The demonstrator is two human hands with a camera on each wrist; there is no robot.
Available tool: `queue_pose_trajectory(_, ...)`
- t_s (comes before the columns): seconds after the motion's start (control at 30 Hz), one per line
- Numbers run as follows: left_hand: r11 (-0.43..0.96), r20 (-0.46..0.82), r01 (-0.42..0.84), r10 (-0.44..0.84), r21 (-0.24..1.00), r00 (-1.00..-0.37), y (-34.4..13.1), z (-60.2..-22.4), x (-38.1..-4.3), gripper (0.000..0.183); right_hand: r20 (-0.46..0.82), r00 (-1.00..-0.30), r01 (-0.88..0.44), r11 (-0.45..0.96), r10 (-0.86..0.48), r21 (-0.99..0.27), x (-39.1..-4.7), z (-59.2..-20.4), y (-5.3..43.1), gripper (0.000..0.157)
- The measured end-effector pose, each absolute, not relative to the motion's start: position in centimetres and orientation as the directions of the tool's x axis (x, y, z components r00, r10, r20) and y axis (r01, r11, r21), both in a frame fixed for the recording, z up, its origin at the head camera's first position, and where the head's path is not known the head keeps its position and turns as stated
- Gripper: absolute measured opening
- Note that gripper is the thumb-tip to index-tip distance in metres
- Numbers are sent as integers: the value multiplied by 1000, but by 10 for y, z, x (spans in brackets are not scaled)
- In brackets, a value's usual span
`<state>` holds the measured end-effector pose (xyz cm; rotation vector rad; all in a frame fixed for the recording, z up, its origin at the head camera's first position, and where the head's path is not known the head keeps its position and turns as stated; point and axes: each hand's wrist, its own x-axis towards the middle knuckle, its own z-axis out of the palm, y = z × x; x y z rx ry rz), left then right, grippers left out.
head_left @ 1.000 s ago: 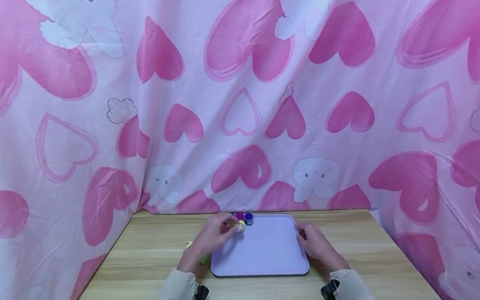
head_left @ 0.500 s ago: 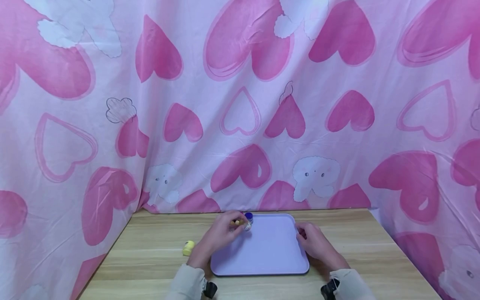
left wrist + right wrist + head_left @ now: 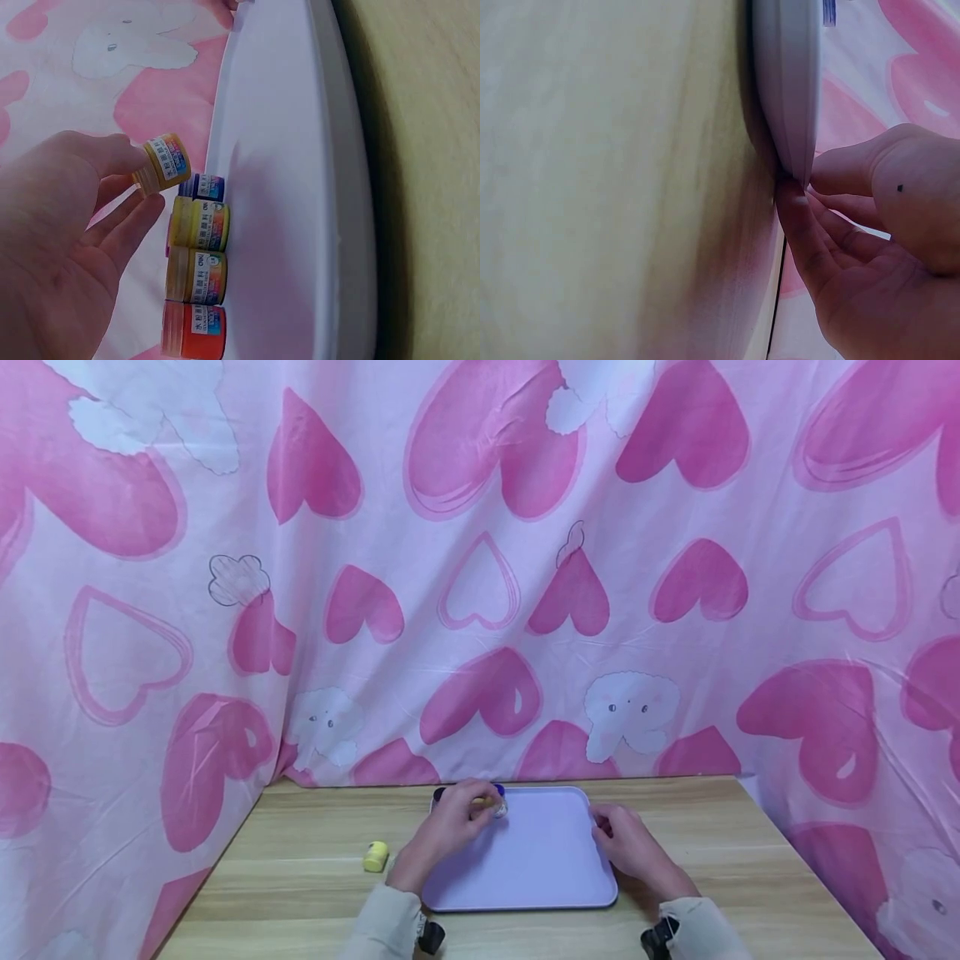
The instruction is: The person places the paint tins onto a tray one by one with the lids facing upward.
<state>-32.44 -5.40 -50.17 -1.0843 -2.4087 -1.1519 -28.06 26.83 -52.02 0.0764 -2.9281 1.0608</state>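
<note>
My left hand (image 3: 452, 821) pinches a small ochre-yellow paint jar (image 3: 168, 160) by its lid, between thumb and fingers. The jar is tilted and hangs over the back left part of the lilac tray (image 3: 536, 860). In the left wrist view, a row of labelled paint jars stands on the tray below: a red jar (image 3: 194, 331), an ochre jar (image 3: 196, 275), a yellow jar (image 3: 202, 224) and a dark blue jar (image 3: 201, 186). From the head, my left hand hides most of them. My right hand (image 3: 632, 845) grips the tray's right edge, thumb on the rim, a finger underneath.
A yellow jar (image 3: 376, 857) lies on the wooden table (image 3: 300, 893) left of the tray. A dark jar lid (image 3: 438, 793) shows at the tray's back left corner. Behind the table hangs a pink heart-patterned curtain (image 3: 480, 693).
My left hand has moved to the right over the tray's back part, carrying the ochre jar. The yellow jar on the table has come into full sight. My right hand stays put.
</note>
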Motion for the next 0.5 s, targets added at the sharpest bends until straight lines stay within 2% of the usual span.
queue_pose_trajectory(0.2,434,510,729,523,529,-682,-49,-505,-328,13,36,-999,-49,763,-33,-645,-280,-520,270,37)
queue_pose_trajectory(0.37,473,573,791,548,388,-609,-43,-511,-333,15,40,-998,-57,760,-41,-648,-280,-520,271,34)
queue_pose_trajectory(0.5,493,578,801,562,340,-592,-40,-514,-333,16,39,-998,-60,756,-45,-652,-280,-520,270,31)
